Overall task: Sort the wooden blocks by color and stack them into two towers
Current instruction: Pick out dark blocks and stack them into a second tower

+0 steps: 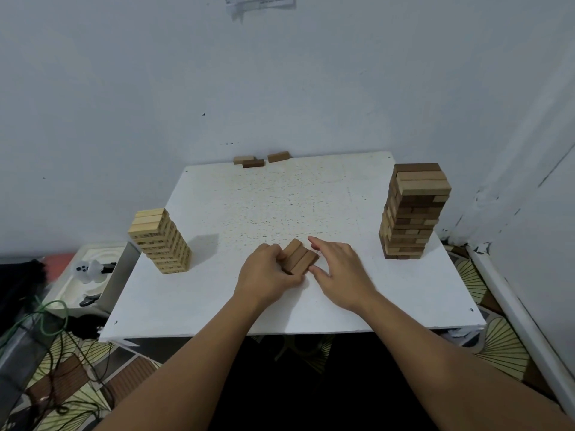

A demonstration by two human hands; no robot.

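White bench (217,293) against a pale wall; I can't read the paper (260,2) taped above. My left hand (267,273) curls round three brown blocks (299,256) laid side by side at centre front, my right hand (340,272) spread, fingertips touching them. Pale tower (160,241) left, mixed brown tower (413,211) right, three loose blocks (259,159) at the back edge.

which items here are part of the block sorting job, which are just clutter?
Job: light tower; mixed brown tower; three brown blocks between left hand and right hand; three loose blocks at far edge.

Clutter: white tray, green cable, wall paper.
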